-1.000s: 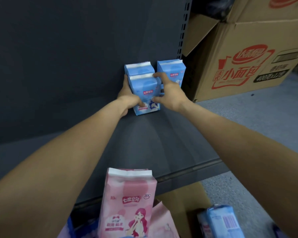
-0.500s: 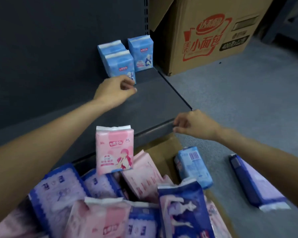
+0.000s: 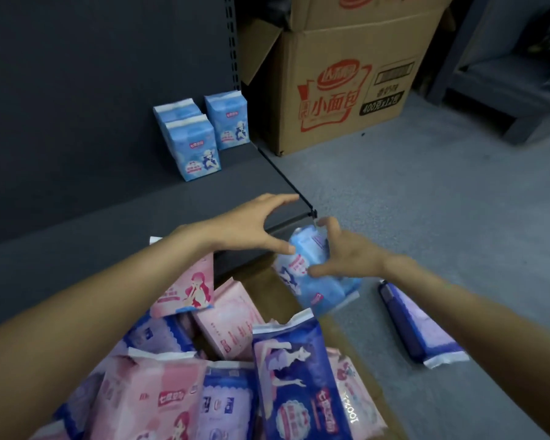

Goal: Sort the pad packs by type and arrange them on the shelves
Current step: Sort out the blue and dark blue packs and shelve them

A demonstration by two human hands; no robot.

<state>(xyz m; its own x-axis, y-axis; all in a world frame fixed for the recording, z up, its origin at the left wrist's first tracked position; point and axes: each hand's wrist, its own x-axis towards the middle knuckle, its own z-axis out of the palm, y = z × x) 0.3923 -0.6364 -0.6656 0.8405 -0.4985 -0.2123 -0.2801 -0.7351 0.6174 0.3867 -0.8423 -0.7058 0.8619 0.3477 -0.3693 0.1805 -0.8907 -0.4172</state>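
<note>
Below the shelf lip (image 3: pixel 286 222), the right hand (image 3: pixel 346 252) clamps a light blue pad pack (image 3: pixel 315 281) while the left hand (image 3: pixel 251 225) hangs spread and empty beside it. To do this well, I'd steady both ends, lift it upright and set it snug against the three matching blue packs (image 3: pixel 192 146) at the shelf's back. Readable writing: "小面包" and "400克x12" on the cardboard carton (image 3: pixel 346 90); pack labels blur.

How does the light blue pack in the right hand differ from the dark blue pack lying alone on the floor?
The light blue pack is pale blue, while the dark blue pack is navy with a lilac face. The light blue pack is gripped by the right hand beside the shelf edge; the dark blue pack lies flat on the floor, untouched. Both are soft plastic-wrapped packs.
</note>
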